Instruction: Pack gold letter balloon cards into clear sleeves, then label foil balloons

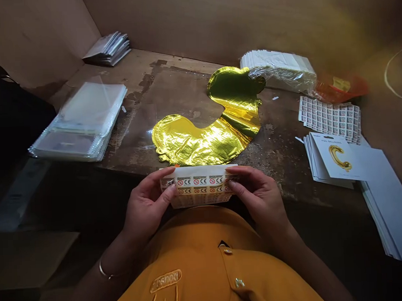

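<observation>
Between both hands, close to my body, is a sheet of CE stickers [200, 181] with a blank white strip along its top. My left hand [151, 199] pinches its left end between thumb and fingers. The right end is pinched the same way by my right hand [258, 192]. Just beyond the sheet, a flat gold foil balloon [207, 141], curved like a letter C, lies on the brown table [181, 89]. A small orange-red bit shows at the sheet's upper edge.
Clear plastic sleeves [86, 115] are stacked at left, with another stack [108, 48] behind. At right are wrapped white cards [277, 67], a red-orange mesh item [348, 88], more sticker sheets [331, 116], a card picturing a gold C [339, 157] and long white cards [389, 195].
</observation>
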The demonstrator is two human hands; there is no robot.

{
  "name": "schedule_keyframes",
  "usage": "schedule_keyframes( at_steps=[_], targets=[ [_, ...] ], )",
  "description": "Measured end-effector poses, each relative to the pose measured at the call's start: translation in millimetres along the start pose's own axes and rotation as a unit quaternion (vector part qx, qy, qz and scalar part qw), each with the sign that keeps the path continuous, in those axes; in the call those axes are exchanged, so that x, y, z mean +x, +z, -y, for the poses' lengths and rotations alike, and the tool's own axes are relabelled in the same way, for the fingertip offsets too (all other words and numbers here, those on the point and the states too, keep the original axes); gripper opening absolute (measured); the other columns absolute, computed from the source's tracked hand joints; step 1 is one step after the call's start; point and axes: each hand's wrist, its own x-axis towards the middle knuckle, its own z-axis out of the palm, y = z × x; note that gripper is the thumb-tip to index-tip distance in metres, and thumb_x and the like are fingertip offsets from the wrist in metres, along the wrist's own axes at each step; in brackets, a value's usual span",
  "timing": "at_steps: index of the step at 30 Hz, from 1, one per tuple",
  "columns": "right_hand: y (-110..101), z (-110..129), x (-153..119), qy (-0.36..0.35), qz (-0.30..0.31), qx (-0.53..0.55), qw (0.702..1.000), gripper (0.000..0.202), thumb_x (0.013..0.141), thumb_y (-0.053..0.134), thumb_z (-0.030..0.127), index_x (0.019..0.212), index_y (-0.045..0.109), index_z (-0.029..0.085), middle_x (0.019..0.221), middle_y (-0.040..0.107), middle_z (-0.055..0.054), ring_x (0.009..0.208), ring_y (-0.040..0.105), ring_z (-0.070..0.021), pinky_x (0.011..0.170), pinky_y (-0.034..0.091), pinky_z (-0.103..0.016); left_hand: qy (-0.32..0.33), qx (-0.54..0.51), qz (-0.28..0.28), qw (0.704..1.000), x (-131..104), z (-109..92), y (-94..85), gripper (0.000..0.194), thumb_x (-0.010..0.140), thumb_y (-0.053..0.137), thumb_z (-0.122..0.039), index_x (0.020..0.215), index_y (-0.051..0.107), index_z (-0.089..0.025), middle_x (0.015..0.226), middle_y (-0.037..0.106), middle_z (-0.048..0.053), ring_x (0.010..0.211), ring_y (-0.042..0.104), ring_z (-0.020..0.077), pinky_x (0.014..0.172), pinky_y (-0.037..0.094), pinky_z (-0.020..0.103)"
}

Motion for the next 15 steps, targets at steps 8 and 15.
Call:
schedule_keyframes(
  at_steps=[8, 15],
  targets=[
    [2.0, 4.3, -3.4, 0.013, 0.015, -0.027, 0.999, 0.021, 0.075, 0.075, 0.027, 0.097, 0.073, 0.025, 0.092, 0.074, -0.003, 0.077, 0.070, -0.0172, 0.070, 0.060, -0.029, -0.036, 0.095, -0.001, 0.995, 5.5, -7.1, 4.5, 0.025, 0.071, 0.078, -0.035, 0.089, 0.073, -0.018, 0.086, 0.074, 0.003, 0.076, 0.070, 0.0179, 0.069, 0.060, 0.029],
    [1.3, 15.1, -9.8, -0.011, -0.003, -0.102, 0.995, 0.020, 0.076, 0.074, 0.025, 0.096, 0.074, 0.027, 0.088, 0.075, -0.002, 0.072, 0.071, -0.0182, 0.068, 0.061, -0.032, 0.059, 0.232, -0.004, 0.971, 0.2, -9.5, -3.6, 0.014, 0.075, 0.075, -0.036, 0.082, 0.073, -0.024, 0.076, 0.073, -0.002, 0.063, 0.066, 0.0137, 0.061, 0.057, 0.025]
  ],
)
